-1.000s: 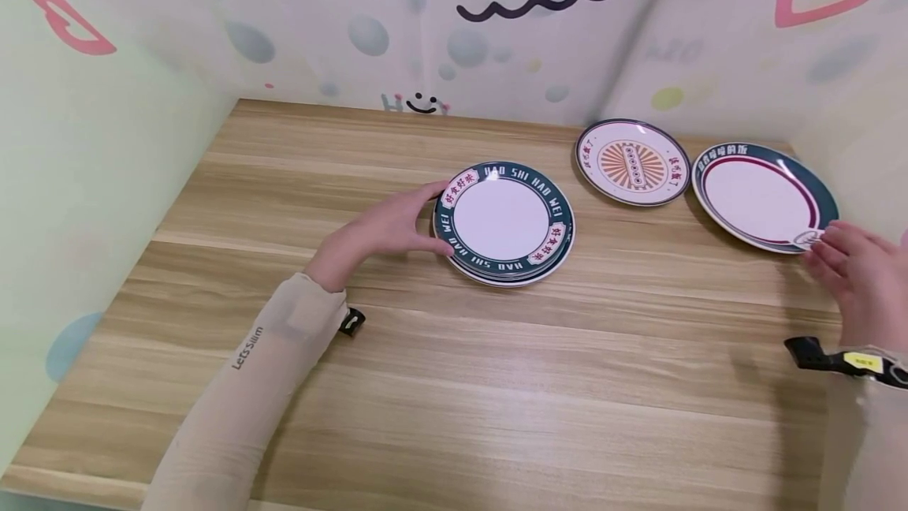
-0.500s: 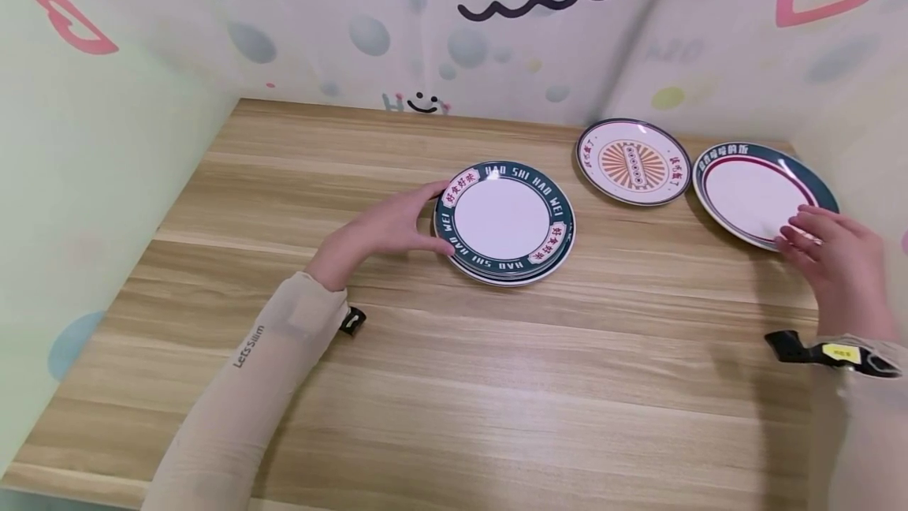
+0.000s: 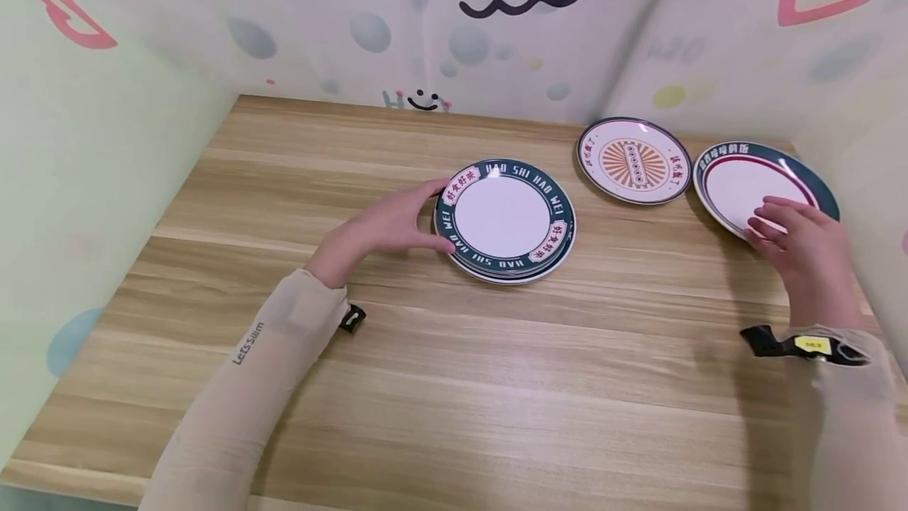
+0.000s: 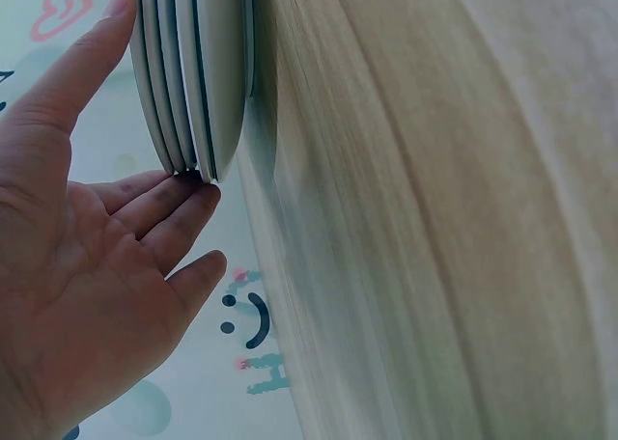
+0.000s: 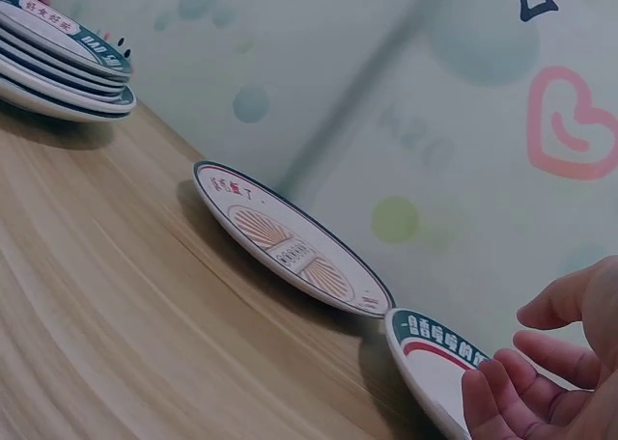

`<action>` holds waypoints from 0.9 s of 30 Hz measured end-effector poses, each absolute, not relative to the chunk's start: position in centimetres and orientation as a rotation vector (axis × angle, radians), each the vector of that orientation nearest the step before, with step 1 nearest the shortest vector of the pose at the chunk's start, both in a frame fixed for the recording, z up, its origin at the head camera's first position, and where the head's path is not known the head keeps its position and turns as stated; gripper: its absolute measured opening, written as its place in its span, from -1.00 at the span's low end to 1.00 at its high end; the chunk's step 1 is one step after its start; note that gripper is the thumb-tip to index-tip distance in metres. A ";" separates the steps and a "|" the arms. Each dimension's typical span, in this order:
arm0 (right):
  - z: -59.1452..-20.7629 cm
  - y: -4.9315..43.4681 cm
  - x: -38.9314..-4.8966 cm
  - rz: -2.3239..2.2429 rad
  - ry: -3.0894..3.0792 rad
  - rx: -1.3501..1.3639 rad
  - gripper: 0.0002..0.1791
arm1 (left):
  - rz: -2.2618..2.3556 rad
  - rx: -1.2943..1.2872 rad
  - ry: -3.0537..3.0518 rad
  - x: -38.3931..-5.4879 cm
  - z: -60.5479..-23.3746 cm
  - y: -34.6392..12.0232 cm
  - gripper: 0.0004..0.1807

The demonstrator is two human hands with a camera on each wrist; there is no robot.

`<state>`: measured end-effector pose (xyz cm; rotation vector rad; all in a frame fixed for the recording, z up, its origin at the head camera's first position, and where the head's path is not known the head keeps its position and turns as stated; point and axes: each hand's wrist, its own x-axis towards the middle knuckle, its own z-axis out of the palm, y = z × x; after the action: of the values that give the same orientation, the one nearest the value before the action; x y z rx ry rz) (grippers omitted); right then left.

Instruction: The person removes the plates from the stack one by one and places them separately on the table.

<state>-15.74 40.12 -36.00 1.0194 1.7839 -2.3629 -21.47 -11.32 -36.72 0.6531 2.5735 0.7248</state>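
Observation:
A stack of several plates (image 3: 502, 218) with green, lettered rims sits mid-table. My left hand (image 3: 386, 223) rests against its left side. In the left wrist view, the thumb touches the stack's upper face and the extended fingers (image 4: 179, 213) touch the rims. At the back right lies a plate (image 3: 745, 186) with a green rim and a dark red ring. Over its front right part hovers my right hand (image 3: 812, 247), fingers loosely bent and holding nothing. The hand hides part of that plate. In the right wrist view, the fingers (image 5: 497, 397) overlap the plate's edge.
A smaller plate (image 3: 634, 160) with an orange sunburst lies between the stack and the right plate, its edge close to the latter. The wood-grain table (image 3: 496, 393) meets a printed wall covering (image 3: 340, 61) at the back. Another wall (image 3: 85, 164) stands on the left.
My right hand has moved left from beyond the right plate's edge to over its front part. The left hand and all the plates have stayed in place.

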 end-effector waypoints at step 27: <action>-36.1 33.5 -17.6 -2.371 1.830 0.656 -0.84 | 0.734 0.648 2.574 -21.4 -36.7 -11.4 0.18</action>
<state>-17.64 33.48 -36.11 0.6558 1.8302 -2.3715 -21.44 -11.38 -36.71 0.6479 2.5742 0.7338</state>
